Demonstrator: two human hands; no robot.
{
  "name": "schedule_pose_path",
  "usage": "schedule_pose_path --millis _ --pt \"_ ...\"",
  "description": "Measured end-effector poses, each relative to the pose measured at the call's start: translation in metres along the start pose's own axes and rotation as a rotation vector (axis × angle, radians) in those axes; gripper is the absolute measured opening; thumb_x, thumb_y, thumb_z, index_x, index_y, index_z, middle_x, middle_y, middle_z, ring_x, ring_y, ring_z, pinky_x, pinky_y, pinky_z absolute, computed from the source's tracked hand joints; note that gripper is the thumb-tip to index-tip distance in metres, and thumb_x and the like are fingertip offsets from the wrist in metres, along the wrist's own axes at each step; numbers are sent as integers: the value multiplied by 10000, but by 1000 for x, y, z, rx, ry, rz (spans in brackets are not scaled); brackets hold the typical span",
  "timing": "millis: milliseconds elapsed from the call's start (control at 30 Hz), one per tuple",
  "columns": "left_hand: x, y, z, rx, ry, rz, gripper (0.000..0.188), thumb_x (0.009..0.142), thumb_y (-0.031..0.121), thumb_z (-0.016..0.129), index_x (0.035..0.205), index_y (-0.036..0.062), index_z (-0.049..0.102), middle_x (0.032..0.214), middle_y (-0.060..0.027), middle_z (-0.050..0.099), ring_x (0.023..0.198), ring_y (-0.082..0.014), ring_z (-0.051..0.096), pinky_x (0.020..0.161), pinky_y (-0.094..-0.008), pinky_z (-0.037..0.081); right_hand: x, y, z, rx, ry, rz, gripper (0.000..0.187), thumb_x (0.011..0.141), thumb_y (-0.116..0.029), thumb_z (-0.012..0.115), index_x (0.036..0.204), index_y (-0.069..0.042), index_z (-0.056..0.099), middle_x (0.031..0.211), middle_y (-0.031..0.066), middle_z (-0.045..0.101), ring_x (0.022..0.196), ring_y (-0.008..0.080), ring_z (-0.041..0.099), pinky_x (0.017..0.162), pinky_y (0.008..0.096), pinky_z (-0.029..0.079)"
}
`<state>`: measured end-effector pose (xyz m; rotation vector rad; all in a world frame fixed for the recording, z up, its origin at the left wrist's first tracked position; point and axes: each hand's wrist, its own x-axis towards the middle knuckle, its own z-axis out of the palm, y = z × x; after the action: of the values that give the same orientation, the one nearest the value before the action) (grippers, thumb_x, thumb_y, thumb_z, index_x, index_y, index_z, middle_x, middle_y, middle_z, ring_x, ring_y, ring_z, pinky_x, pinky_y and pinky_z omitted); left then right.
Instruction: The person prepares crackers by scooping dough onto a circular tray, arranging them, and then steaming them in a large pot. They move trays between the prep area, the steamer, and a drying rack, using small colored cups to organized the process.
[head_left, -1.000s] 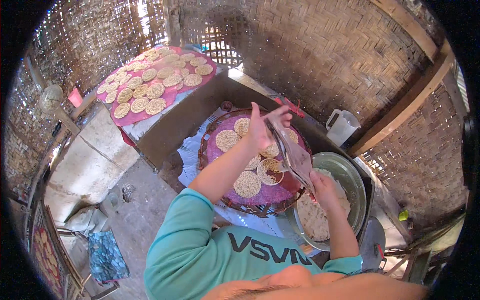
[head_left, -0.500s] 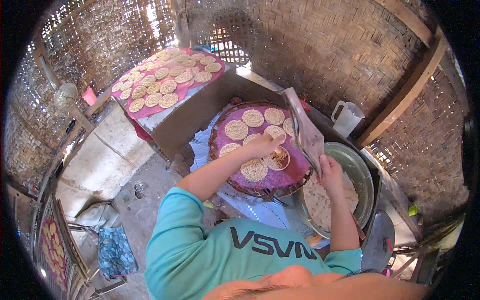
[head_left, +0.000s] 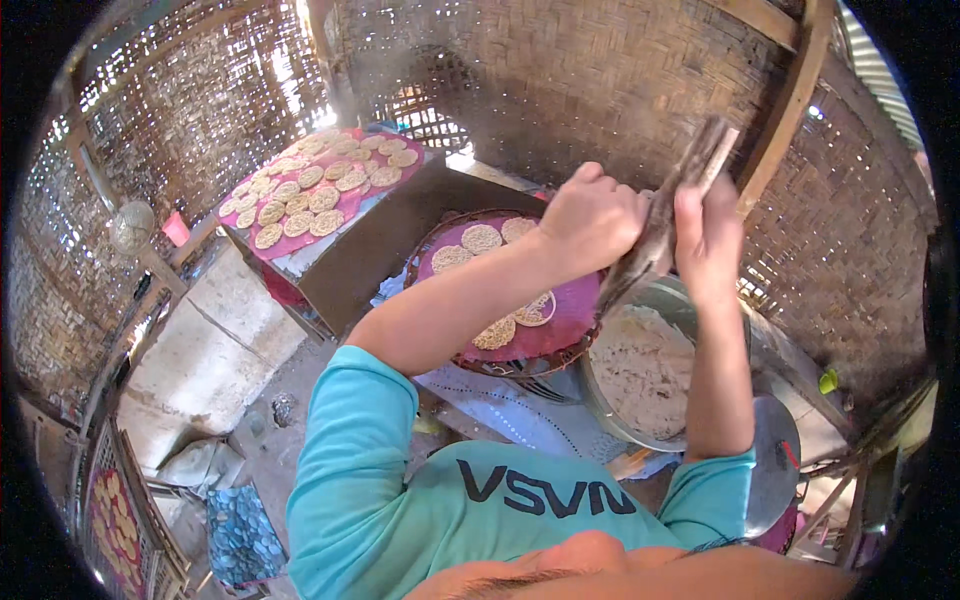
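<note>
Both my hands are raised over the round tray [head_left: 470,362] and the basin. Between them is a long, worn wooden press [head_left: 648,240], tilted, its upper end blurred. My left hand [head_left: 592,225] is closed against its left side, and my right hand [head_left: 708,245] grips it from the right with the thumb up. Below, thin round noodle-like patties [head_left: 481,238] lie on the tray's pink cloth [head_left: 572,318]. One patty near the tray's right side has a pale ring [head_left: 536,310] around it. My left forearm hides part of the tray.
A large basin [head_left: 590,395] of pale dough [head_left: 640,375] stands right of the tray. At the back left, a box-like stand [head_left: 370,225] carries a pink cloth with several patties. More patties lie on a rack [head_left: 118,525] at lower left. Woven bamboo walls [head_left: 580,90] surround the space.
My left hand has left the patties and closed on the wooden press. My right hand has lifted the press up and away from the basin's edge.
</note>
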<state>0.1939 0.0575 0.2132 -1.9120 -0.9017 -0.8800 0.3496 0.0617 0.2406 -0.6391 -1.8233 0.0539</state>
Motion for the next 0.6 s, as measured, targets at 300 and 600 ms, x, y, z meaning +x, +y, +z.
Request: schedule_pose_path --millis 300,600 --pt "6 24 -57 -374 -1065 57 232 577 155 613 794 75 619 691 -141 611 690 -301 617 622 -401 489 -59 -53 -45 75 -392 -285 422 733 46 546 1058 -52 296 755 68 452 652 141 481 556 268 397" --pt "-82 -6 -24 -1312 -699 -403 713 576 284 758 1192 52 482 1104 -169 560 999 -278 564 866 -328 430 -81 -3 -123 557 302 350 360 772 -4 552 1069 -66 356 791 37 475 718 138 497 633 279 426"
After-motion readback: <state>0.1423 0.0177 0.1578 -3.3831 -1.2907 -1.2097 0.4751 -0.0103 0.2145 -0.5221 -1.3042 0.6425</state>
